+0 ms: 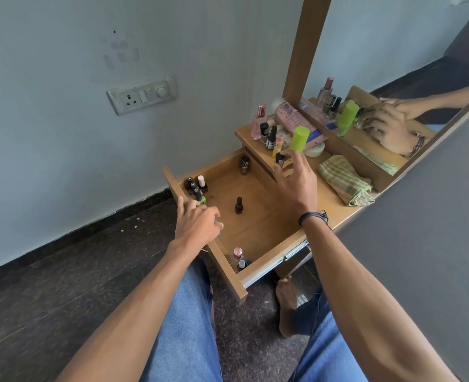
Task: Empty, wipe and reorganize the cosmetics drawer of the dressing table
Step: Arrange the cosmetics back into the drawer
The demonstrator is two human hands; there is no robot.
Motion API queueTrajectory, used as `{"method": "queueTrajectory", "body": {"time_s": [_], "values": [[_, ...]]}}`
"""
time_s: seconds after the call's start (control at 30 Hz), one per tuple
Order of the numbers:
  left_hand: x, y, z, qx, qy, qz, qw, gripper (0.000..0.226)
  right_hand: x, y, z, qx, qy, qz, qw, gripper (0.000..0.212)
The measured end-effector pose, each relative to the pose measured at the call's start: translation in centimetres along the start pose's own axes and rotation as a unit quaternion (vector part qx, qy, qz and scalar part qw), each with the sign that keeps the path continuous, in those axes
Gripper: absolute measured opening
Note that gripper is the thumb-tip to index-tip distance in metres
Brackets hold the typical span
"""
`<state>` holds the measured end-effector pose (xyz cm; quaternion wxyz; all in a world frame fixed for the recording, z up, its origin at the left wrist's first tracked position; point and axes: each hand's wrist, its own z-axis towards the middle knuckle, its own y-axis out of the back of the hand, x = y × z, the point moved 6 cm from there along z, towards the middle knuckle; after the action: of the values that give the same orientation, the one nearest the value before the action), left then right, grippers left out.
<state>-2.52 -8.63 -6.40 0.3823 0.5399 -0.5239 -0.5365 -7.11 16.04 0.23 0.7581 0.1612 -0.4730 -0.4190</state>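
Cloth (pixel 344 180) and green tube (pixel 299 138) sit near right hand (pixel 295 177) pinching small bottle (pixel 279 158); left hand (pixel 198 224) over drawer (pixel 258 224), grip unclear.

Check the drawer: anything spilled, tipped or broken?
Nothing stands out. No spill shows in the drawer, and the red bottle and the left-corner bottles stand upright. The near-corner bottles are too small to judge.

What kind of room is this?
Most likely a bedroom or dressing corner in a home. There is a wooden dressing table with a mirror, its open drawer holds nail polish bottles, and a pink perfume bottle stands on top.
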Motion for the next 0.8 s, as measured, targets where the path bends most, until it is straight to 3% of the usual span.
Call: {"method": "queueTrajectory", "body": {"time_s": [0.2, 0.37, 0.57, 0.8], "values": [[-0.2, 0.0, -0.2, -0.005, -0.015, 0.025, 1.0, 0.028, 0.2, -0.1, -0.5, -0.007, -0.002, 0.04, 0.999, 0.029], [-0.2, -0.1, 0.1, -0.003, -0.025, 0.023, 0.999, 0.04, 0.2, -0.3, -0.8, -0.014, 0.005, 0.087, 0.996, 0.032], [0.3, 0.2, 0.6, -0.036, -0.023, -0.022, 0.999, 0.054, 1.7, -4.5, -2.1, 0.093, 0.03, 0.068, 0.993, 0.036], [-1.1, 1.2, 2.0, -0.145, -0.07, -0.155, 0.975, 0.024, 0.3, -10.4, -0.5, 0.21, -0.041, 0.027, 0.977, 0.036]]}}
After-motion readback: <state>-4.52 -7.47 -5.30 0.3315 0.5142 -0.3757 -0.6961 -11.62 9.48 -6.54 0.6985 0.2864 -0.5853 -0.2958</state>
